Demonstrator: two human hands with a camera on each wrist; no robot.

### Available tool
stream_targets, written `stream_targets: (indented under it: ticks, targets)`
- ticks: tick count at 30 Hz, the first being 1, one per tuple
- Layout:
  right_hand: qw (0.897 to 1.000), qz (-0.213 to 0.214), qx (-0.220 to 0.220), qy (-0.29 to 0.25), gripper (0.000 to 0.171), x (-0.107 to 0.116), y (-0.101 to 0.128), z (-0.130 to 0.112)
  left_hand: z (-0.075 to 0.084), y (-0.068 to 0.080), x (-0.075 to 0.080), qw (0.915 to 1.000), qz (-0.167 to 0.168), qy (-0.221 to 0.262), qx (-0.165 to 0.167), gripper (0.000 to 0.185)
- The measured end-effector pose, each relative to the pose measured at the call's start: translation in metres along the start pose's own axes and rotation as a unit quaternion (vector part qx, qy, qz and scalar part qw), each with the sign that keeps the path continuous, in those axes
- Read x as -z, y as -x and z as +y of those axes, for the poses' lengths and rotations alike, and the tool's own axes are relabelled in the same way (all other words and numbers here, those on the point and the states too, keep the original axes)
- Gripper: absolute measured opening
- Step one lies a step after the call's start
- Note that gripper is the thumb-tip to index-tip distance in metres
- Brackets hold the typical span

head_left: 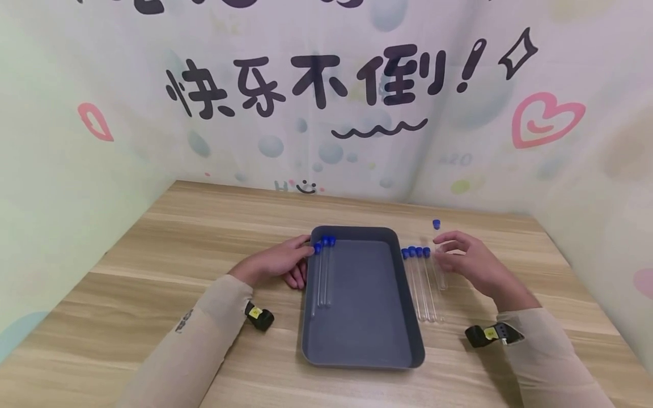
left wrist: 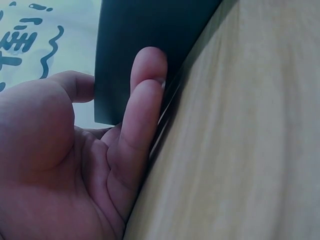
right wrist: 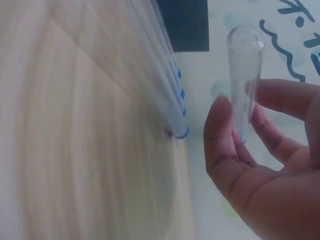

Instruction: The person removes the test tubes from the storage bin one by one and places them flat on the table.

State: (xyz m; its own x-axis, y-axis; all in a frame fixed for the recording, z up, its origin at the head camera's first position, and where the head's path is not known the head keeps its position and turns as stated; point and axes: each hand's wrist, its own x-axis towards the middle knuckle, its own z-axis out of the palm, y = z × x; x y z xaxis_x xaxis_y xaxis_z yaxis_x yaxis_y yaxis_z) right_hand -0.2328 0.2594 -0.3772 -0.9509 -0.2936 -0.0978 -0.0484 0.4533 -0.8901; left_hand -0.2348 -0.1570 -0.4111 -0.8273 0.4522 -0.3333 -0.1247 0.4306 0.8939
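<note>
My right hand (head_left: 471,263) holds a clear test tube (right wrist: 245,65) with a blue cap (head_left: 436,224) between thumb and fingers. The tube is raised above the table, its rounded end towards me. My left hand (head_left: 278,260) grips the left wall of a grey tray (head_left: 364,317) near its far corner. Its thumb reaches over the rim and its fingers lie along the outer wall in the left wrist view. Inside the tray, 3 blue-capped test tubes (head_left: 321,277) lie side by side along the left wall.
Several more capped test tubes (head_left: 425,289) lie in a row on the wooden table (head_left: 255,351), close to the tray's right side, with their caps at the far end. A printed cloth wall (head_left: 306,158) stands behind the table and along both sides.
</note>
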Motion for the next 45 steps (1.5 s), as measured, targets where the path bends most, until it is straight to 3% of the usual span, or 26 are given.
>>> stream_targets:
  ticks: [11, 22, 30, 45]
  targets:
    - [0.999, -0.013, -0.028, 0.011, 0.04, 0.0009, -0.001, 0.0028, -0.0004, -0.0008, -0.0001, 1.0, -0.001, 0.002, -0.003, 0.054]
    - [0.997, -0.017, -0.05, 0.063, 0.037, -0.0013, -0.0021, 0.0026, -0.0001, -0.0009, -0.0003, 1.0, -0.003, 0.002, -0.005, 0.055]
    - [0.992, -0.024, -0.055, 0.107, 0.032, -0.0041, -0.0033, 0.007, -0.0005, -0.0012, 0.0001, 1.0, -0.003, 0.004, -0.005, 0.054]
    - [0.989, -0.043, -0.039, 0.133, 0.029, -0.0046, -0.0008, 0.0085, 0.001, -0.0006, -0.0012, 0.9999, -0.005, -0.002, -0.01, 0.054]
